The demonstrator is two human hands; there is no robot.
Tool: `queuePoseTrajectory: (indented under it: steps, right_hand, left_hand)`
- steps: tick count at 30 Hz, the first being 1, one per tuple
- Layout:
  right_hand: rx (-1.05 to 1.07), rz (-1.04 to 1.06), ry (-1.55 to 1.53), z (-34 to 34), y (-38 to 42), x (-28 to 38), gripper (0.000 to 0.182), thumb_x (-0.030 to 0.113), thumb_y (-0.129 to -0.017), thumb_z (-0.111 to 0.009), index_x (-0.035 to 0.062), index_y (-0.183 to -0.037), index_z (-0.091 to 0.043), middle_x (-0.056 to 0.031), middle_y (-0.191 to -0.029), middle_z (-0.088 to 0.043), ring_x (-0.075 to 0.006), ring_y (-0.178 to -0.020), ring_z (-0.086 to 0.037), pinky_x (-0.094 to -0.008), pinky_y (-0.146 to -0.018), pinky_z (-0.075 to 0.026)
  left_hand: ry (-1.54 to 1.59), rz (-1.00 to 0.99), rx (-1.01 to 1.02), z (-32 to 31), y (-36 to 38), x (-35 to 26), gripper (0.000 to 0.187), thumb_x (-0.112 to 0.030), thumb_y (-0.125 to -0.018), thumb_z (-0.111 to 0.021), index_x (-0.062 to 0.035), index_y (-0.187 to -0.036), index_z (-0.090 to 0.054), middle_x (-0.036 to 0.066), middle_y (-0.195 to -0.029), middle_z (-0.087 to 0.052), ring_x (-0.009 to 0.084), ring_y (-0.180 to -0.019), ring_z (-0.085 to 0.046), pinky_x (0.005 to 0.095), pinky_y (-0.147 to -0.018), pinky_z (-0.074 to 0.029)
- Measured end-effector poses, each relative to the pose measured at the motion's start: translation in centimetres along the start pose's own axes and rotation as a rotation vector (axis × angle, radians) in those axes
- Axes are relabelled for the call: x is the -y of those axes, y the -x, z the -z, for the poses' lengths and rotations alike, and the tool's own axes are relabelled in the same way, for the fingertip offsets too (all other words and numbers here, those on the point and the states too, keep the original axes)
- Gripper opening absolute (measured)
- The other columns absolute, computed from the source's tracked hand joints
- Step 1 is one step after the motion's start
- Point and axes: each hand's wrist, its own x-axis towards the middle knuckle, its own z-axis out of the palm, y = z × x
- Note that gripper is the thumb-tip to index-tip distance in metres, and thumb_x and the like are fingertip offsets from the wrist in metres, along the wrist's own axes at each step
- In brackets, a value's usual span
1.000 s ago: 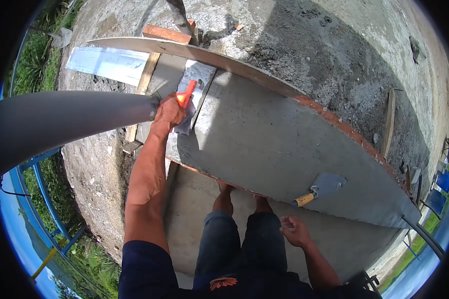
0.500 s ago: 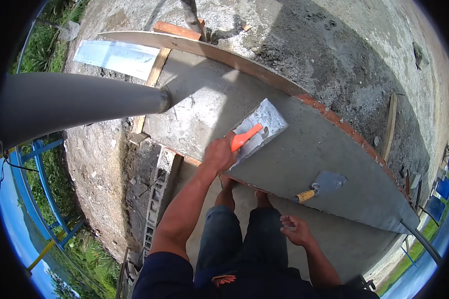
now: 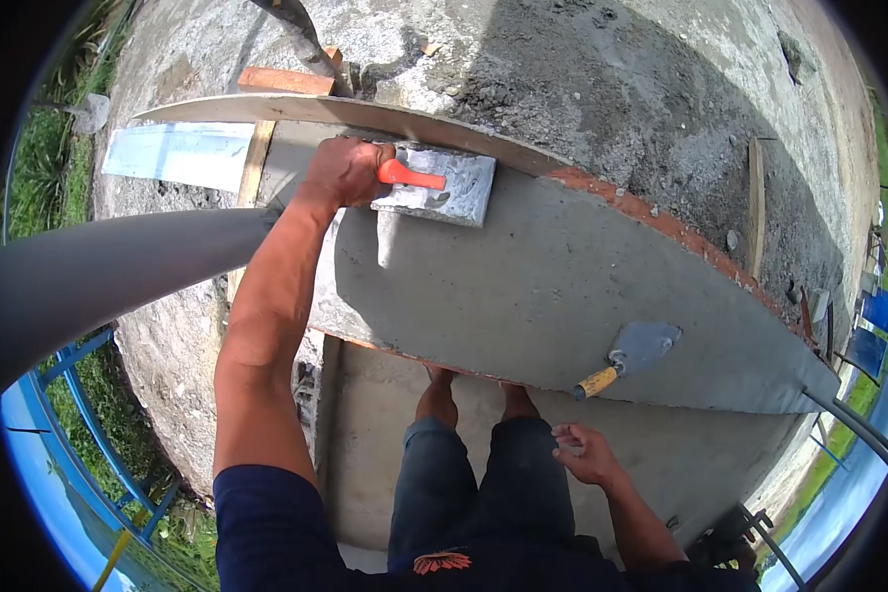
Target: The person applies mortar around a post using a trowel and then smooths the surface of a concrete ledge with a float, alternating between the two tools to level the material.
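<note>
My left hand (image 3: 345, 170) is wrapped around the orange handle of a plastering trowel (image 3: 471, 187). Its rectangular blade, smeared with cement, lies flat on the smooth grey concrete step (image 3: 493, 286), against the curved form board (image 3: 414, 120) at the far edge. My right hand (image 3: 584, 454) hangs beside my right knee, fingers loosely curled and apart, with nothing visible in it. Nearest to that hand, a pointed brick trowel (image 3: 646, 347) with a yellowish wooden handle rests on the step, its handle reaching over the near edge.
A thick grey pole (image 3: 138, 252) crosses from the left to the step. A wooden strip (image 3: 257, 163) and a pale sheet (image 3: 178, 153) lie at the step's left end. Beyond the form is rough ground with a plank (image 3: 756, 207). My feet stand on a lower concrete surface (image 3: 370, 434).
My left hand has carried the plastering trowel away from me and leftward, from mid-step to the far form board, and the blade has turned. My right hand has hardly moved.
</note>
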Motion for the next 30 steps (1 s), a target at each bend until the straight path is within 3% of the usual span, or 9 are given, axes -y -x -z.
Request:
queuePoseTrajectory:
  steps: [5, 12, 15, 20, 21, 24, 26, 28, 30]
  right_hand:
    - [-0.005, -0.04, -0.042, -1.7, -0.3, -0.5, 0.04, 0.011, -0.08, -0.072, -0.0012, -0.117, -0.061, -0.0131, -0.113, -0.064, -0.0215, -0.099, -0.066, -0.0324, -0.086, -0.051]
    - [0.054, 0.007, -0.088, -4.0, -1.2, -0.2, 0.04, 0.011, -0.079, -0.073, -0.002, -0.115, -0.061, -0.014, -0.111, -0.065, -0.0245, -0.099, -0.067, -0.0334, -0.085, -0.053]
    - [0.089, 0.026, -0.055, -3.9, -1.3, -0.5, 0.042, 0.014, -0.079, -0.074, -0.0015, -0.115, -0.061, -0.015, -0.111, -0.065, -0.0261, -0.098, -0.067, -0.035, -0.085, -0.053]
    - [0.143, 0.013, -0.107, -4.2, -2.0, -0.9, 0.043, 0.011, -0.076, -0.076, -0.0019, -0.115, -0.061, -0.0144, -0.111, -0.065, -0.0227, -0.101, -0.065, -0.0335, -0.091, -0.051]
    - [0.153, 0.03, -0.091, -4.2, -2.1, -0.9, 0.044, 0.011, -0.076, -0.076, -0.0019, -0.115, -0.061, -0.0145, -0.111, -0.065, -0.0228, -0.101, -0.065, -0.0335, -0.091, -0.051]
    - [0.154, 0.06, -0.136, -3.9, -2.4, -0.6, 0.044, 0.017, -0.078, -0.075, -0.0026, -0.116, -0.061, -0.0162, -0.112, -0.065, -0.0273, -0.104, -0.064, -0.0358, -0.092, -0.05]
    - [0.127, 0.095, -0.128, -3.5, -2.2, -0.6, 0.043, 0.014, -0.076, -0.076, -0.0022, -0.114, -0.062, -0.0153, -0.111, -0.065, -0.0248, -0.102, -0.065, -0.0341, -0.091, -0.051]
    - [0.097, 0.115, -0.114, -2.8, -1.8, -0.5, 0.043, 0.013, -0.075, -0.077, -0.002, -0.112, -0.062, -0.0147, -0.11, -0.066, -0.0236, -0.101, -0.065, -0.0332, -0.091, -0.051]
    - [0.078, 0.125, -0.099, -2.1, -0.9, -0.3, 0.042, 0.013, -0.074, -0.077, -0.0021, -0.111, -0.063, -0.0146, -0.109, -0.066, -0.0235, -0.101, -0.065, -0.0332, -0.091, -0.05]
  left_hand:
    - [-0.117, -0.064, 0.037, -1.9, -2.0, 2.5, 0.011, -0.025, -0.086, -0.056, -0.0169, -0.092, -0.061, 0.012, -0.091, -0.069, 0.0344, -0.088, -0.067, 0.0459, -0.073, -0.054]
    - [-0.104, 0.002, 0.156, -2.6, -3.0, 3.1, 0.02, -0.027, -0.093, -0.047, -0.0208, -0.095, -0.066, 0.011, -0.094, -0.071, 0.0337, -0.094, -0.066, 0.0461, -0.082, -0.052]
    - [-0.061, 0.005, 0.162, -3.2, -3.4, 3.7, 0.011, -0.023, -0.086, -0.055, -0.0167, -0.088, -0.064, 0.014, -0.088, -0.068, 0.0382, -0.09, -0.064, 0.0489, -0.077, -0.052]
    - [-0.059, -0.081, 0.156, -3.4, -4.1, 3.2, 0.017, -0.025, -0.085, -0.055, -0.0188, -0.095, -0.067, 0.014, -0.096, -0.069, 0.037, -0.093, -0.064, 0.0473, -0.083, -0.051]
    - [-0.031, -0.1, 0.123, -3.5, -4.2, 2.5, 0.018, -0.025, -0.085, -0.055, -0.0193, -0.097, -0.067, 0.014, -0.097, -0.069, 0.0363, -0.095, -0.064, 0.0466, -0.085, -0.051]
    - [-0.116, -0.038, 0.305, -4.2, -5.7, -1.8, 0.02, -0.024, -0.084, -0.055, -0.0203, -0.099, -0.067, 0.011, -0.103, -0.07, 0.0331, -0.1, -0.064, 0.044, -0.091, -0.049]
    - [-0.043, -0.038, 0.359, -4.1, -7.2, -6.2, 0.021, -0.024, -0.084, -0.055, -0.0205, -0.099, -0.068, 0.01, -0.104, -0.07, 0.0309, -0.102, -0.065, 0.0425, -0.094, -0.048]
    - [0.084, -0.106, 0.465, -3.1, -8.7, -11.8, 0.023, -0.021, -0.083, -0.056, -0.0227, -0.101, -0.07, 0.008, -0.109, -0.07, 0.0301, -0.105, -0.064, 0.0416, -0.091, -0.051]
    - [0.116, -0.174, 0.524, -2.0, -8.6, -17.2, 0.02, -0.018, -0.082, -0.057, -0.0183, -0.098, -0.069, 0.01, -0.103, -0.071, 0.03, -0.101, -0.065, 0.0431, -0.088, -0.051]
